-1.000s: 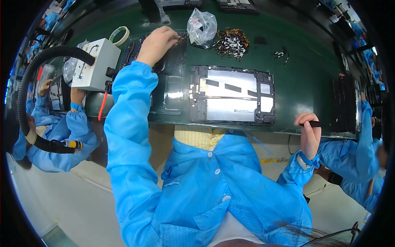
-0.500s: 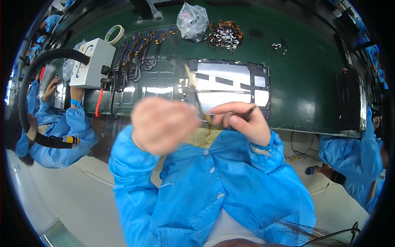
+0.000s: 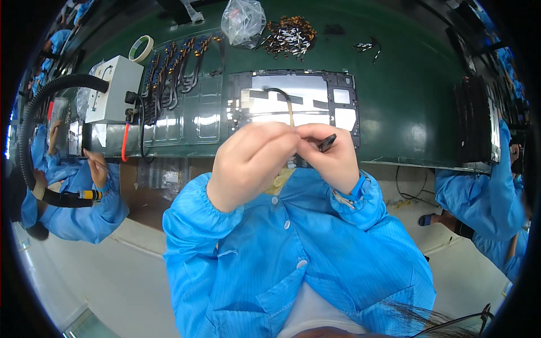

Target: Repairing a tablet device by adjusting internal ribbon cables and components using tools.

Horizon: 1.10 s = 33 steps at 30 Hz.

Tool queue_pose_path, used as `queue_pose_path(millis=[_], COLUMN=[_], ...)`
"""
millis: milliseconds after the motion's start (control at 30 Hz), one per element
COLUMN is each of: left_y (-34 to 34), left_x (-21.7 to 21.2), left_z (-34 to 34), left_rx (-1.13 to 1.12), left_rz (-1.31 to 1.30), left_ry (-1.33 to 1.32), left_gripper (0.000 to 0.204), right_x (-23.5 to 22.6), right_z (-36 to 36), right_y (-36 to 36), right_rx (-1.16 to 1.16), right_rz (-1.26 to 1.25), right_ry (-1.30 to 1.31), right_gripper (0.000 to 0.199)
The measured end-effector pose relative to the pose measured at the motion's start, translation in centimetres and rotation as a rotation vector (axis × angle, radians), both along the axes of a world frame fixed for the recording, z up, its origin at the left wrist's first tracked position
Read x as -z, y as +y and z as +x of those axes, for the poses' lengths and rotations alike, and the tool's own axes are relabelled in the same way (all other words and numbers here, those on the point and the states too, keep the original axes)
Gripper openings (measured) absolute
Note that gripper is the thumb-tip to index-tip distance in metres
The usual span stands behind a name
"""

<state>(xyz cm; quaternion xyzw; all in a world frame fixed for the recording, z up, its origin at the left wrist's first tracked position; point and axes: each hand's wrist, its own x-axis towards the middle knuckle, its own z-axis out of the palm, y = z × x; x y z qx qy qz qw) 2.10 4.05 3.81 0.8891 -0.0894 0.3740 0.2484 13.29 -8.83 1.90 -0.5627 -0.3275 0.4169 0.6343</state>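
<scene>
Left hand [image 3: 251, 160]: fingertips pinched on a thin cable [image 3: 291, 110], which curls up over the tablet frame [image 3: 259, 106] on the bench [image 3: 403, 112]. Right hand [image 3: 333, 160]: fingers closed round a black stick [image 3: 327, 142], tips meeting the left's; can't tell if they pinch cable too. More cables [image 3: 169, 84] in the clear tray [image 3: 207, 121], left.

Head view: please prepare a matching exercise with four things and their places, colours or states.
1. Thin curved strip
2. Right hand
3. Plastic bag
4. White box

A. Meets a black ribbed hose
B. Holds a dark slim object
C. Its dark end shows against the silver panel
D. Directly beside the small-parts pile

Pairs: 1-C, 2-B, 3-D, 4-A
</scene>
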Motion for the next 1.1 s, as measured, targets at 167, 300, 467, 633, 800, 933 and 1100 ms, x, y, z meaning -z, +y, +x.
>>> queue_pose_path(millis=[167, 300, 467, 633, 800, 933, 1100], left_y=[-0.8, -0.7, -0.4, -0.1, 0.3, 1.3, 3.5], left_x=[-0.3, 0.0, 0.2, 0.8, 1.4, 1.7, 3.5], left_z=[-0.3, -0.9, -1.9, -2.7, -3.1, -4.5, -9.7], left_rx=[-0.168, -0.194, -0.23, -0.243, -0.27, -0.313, -1.043], left_rz=[-0.029, 0.004, 0.059, 0.162, 0.245, 0.217, -0.196], left_ry=[0.083, 0.087, 0.094, 0.049, 0.029, 0.007, -0.25], left_gripper=[0.025, 0.026, 0.027, 0.028, 0.028, 0.027, 0.011], right_x=[-0.3, -0.9, -0.4, -0.4, 0.0, 0.2, 1.6], right_z=[-1.0, -1.2, -2.2, -2.8, -3.0, -3.0, -2.5], right_y=[0.0, -0.2, 0.3, 0.6, 1.0, 1.2, 0.5], right_rx=[0.175, 0.074, 0.135, 0.136, 0.118, 0.036, -0.115], right_rz=[0.118, 0.005, 0.104, 0.131, 0.103, 0.066, -0.011], right_ry=[-0.319, -0.547, -0.71, -0.752, -0.746, -0.727, -0.556], right_gripper=[0.014, 0.019, 0.017, 0.016, 0.016, 0.016, 0.024])
